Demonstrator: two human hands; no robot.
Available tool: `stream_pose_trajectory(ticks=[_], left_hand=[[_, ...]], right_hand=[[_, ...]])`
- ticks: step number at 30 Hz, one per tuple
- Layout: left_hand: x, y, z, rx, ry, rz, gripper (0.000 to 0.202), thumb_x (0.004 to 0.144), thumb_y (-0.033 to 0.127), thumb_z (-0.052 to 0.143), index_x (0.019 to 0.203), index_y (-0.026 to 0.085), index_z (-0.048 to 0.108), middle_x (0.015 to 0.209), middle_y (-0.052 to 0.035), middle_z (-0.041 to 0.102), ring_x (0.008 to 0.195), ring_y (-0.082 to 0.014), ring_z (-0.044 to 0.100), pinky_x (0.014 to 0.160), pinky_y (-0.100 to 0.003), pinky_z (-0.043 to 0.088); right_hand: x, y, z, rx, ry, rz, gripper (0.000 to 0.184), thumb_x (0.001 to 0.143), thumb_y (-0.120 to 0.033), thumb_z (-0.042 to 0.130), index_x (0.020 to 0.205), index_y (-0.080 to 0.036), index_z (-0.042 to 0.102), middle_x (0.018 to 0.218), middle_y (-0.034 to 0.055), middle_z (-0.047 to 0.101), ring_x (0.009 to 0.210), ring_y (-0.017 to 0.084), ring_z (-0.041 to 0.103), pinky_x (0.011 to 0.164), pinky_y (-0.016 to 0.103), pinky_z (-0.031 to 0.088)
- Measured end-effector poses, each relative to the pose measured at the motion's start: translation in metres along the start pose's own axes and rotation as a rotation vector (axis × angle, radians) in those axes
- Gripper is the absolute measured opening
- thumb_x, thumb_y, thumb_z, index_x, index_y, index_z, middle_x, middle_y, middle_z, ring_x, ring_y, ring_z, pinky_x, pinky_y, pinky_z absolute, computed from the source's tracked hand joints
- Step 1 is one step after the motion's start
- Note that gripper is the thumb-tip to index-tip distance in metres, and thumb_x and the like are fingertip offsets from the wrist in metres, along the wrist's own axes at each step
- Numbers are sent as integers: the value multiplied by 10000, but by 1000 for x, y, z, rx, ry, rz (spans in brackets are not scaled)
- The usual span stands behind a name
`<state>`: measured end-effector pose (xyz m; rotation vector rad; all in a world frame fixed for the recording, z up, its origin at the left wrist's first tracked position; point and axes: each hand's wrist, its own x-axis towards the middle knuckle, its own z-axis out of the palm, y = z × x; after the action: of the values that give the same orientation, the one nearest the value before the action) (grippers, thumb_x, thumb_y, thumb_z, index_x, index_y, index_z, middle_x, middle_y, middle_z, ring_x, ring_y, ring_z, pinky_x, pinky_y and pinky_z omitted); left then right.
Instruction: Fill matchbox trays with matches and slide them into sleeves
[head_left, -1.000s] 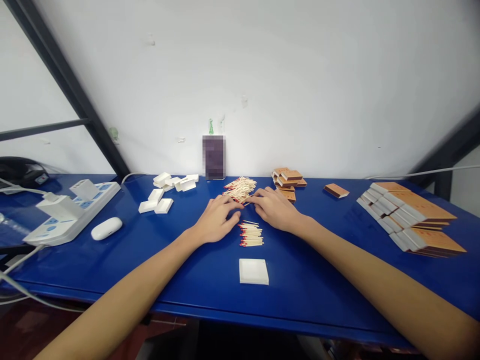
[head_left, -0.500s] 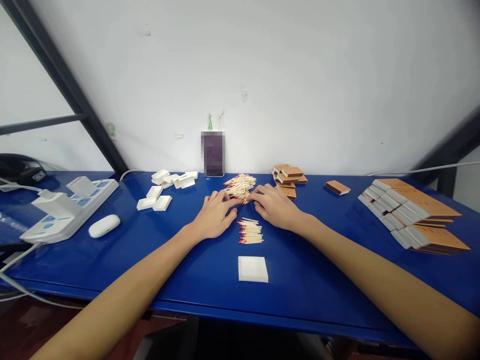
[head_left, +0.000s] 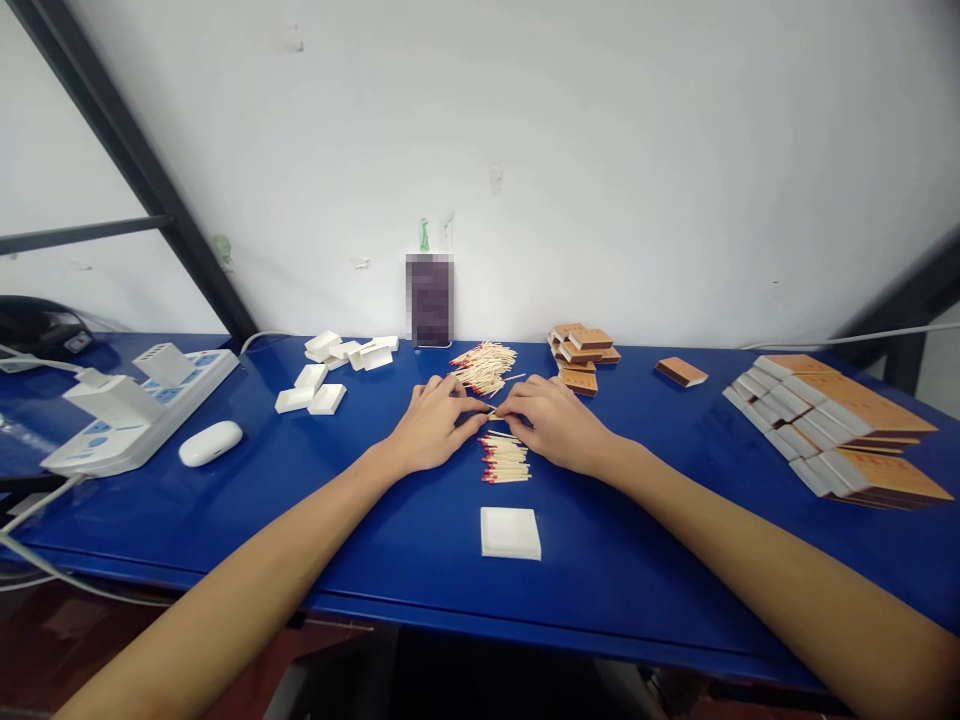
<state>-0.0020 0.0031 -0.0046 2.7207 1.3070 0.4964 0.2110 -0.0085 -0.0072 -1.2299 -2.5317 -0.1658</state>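
**Matches point(head_left: 492, 411) pinched between left hand point(head_left: 431, 428) and right hand point(head_left: 555, 420)**

Clock read from the fingertips, twelve toward the wall point(head_left: 600, 150). At twelve, just beyond, a loose pile point(head_left: 484, 366); at eleven, upright against the wall, a dark panel point(head_left: 430, 300). Between nine and ten, scattered white trays point(head_left: 327, 399); at nine, farther out, a case point(head_left: 211, 443) and a power strip point(head_left: 142, 438). Between one and two, heaped boxes point(head_left: 587, 345); toward three, a lone box point(head_left: 681, 372), then a big stack point(head_left: 832, 430). At six, a row point(head_left: 506, 460), squarely in the way between fingers and near tray point(head_left: 510, 533).

Held above the row, near the pile: a few matches, long axis roughly nine to three; cannot tell which end bears the heads. In the row, same axis, red heads to nine. Left thumb and forefinger closed on one end, right fingertips closed on the other.
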Motion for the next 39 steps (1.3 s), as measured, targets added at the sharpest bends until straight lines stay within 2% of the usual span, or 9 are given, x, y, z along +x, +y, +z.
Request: stream_pose_trajectory(ticks=[8,12,17,25,28,32,35,37,39], left_hand=[[4,-2,1,-32,69,-15,189,911,355,591,949,283,762,953,-37,605,935,-220,501,831,-384,362],[5,-1,1,-16,77,-12,182,902,322,585,914,242,748,950,-45,631,945,-232,507,858,-401,365],[5,0,2,9,78,-10,176,903,289,559,864,209,710,920,-47,645,934,-234,515,850,-398,367],[6,1,2,13,121,-107,196,930,300,530,885,213,700,895,-42,658,880,-227,532,794,-371,364],[4,0,1,-15,140,-119,205,937,307,518,978,217,698,877,-41,656,881,-231,530,797,-371,378],[-3,1,-7,-163,155,28,311,951,278,465,1218,201,604,906,-34,661,902,-213,534,855,-363,412],[-11,6,-17,-204,56,193,335,958,315,457,1250,210,582,979,-44,651,974,-216,541,925,-377,407],[-15,9,-23,-172,-18,228,361,962,381,463,1255,213,588,1020,-59,632,1015,-225,541,969,-400,385],[-17,12,-26,-125,-81,222,446,952,494,470,1271,209,594,1038,-70,609,1015,-234,535,982,-423,367]], right_hand=[[-2,-2,1,166,34,59,217,885,-129,547,1006,-211,707,978,41,733,936,212,624,775,341,385],[-1,2,1,269,43,114,191,845,-136,596,971,-208,721,902,30,740,855,197,639,760,319,429],[-1,4,1,261,35,86,173,858,-139,591,903,-212,741,900,38,731,856,203,637,763,321,448],[-8,8,-2,238,-11,60,222,907,-152,550,1011,-214,735,990,56,717,921,214,624,831,351,466],[-9,8,-3,233,-24,63,218,908,-164,553,1012,-206,740,970,62,719,914,224,616,830,366,468],[-10,3,-5,258,-44,75,231,911,-162,545,990,-221,754,965,56,709,901,213,616,803,350,464],[-11,-2,-13,294,-76,52,235,923,-183,532,963,-230,758,977,50,703,895,200,618,820,348,447],[-14,-6,-22,330,-117,52,243,949,-264,517,1008,-231,750,986,55,699,904,207,609,839,366,435],[-18,-10,-33,369,-181,59,320,956,-408,509,1136,-238,712,1019,68,688,936,229,591,852,393,429]])
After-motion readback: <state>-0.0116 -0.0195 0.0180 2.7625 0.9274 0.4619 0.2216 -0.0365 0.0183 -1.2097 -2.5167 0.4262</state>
